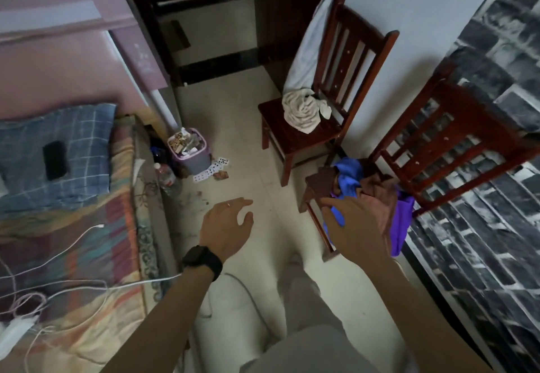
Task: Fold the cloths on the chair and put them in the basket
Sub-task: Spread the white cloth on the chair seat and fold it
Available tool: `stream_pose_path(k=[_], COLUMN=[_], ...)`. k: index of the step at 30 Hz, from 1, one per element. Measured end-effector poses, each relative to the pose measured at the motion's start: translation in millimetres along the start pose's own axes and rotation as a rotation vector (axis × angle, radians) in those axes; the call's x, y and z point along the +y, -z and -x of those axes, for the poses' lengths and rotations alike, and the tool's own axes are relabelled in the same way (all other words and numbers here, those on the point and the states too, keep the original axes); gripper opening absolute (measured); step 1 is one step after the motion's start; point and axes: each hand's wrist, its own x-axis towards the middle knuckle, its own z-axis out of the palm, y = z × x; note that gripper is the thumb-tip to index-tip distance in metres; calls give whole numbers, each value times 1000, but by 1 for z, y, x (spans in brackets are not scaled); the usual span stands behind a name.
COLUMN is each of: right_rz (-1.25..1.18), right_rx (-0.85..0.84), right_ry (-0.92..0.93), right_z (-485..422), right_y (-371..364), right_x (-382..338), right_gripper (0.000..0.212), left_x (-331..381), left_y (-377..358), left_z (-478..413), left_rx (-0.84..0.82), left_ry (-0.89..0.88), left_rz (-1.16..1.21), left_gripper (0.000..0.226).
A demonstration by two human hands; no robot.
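Two bare hands are out in front, both loose and holding nothing: the left hand (226, 226), with a black wristwatch (202, 261), hangs over the pale tiled floor (248, 127), fingers spread. The right hand (355, 223) is open just over a pile of blue, brown and purple cloths (371, 188) on the near dark red wooden chair (455, 144); can't tell if it touches them. Further ahead of the right hand, a crumpled beige cloth (302, 111) sits on a second red slatted chair (347, 60). Off beyond the left hand is a small lilac bin full of scraps (194, 160).
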Motion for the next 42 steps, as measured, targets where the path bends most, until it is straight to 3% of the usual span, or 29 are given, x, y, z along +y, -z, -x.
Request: stream_pose_path(k=[4,10,16,19,24,33,42], right_rz=[-18,-25,26,19,-9,-186,-304], right_rx=[-4,-119,-193,-260,-359,-301,-155], right_ry=[-41,-94,-180,-234,-407,-873,-1230], right_z=[-79,-221,-343,-392,-469,-611,-686], right_y=[-25,-49,-51,-58,-98,-172,-270], right_x=[1,5,-1,3,32,77,162], right_gripper=[32,52,20,24,35,43,49], left_x=[-8,-8,-1,0,-5,-28,-63], left_y=[4,16,26,19,-15,-79,-172], left_z=[-88,-232,-352,-412,-529,-746,-853], left_rx=[-23,-71,-143,-199,-368,-684,-783], left_ry=[13,62,65,58,-59,-326,-431], left_rz=[-29,-18,-39,-31,-125,-375,-505], left_gripper=[34,40,38,35,37,48,56])
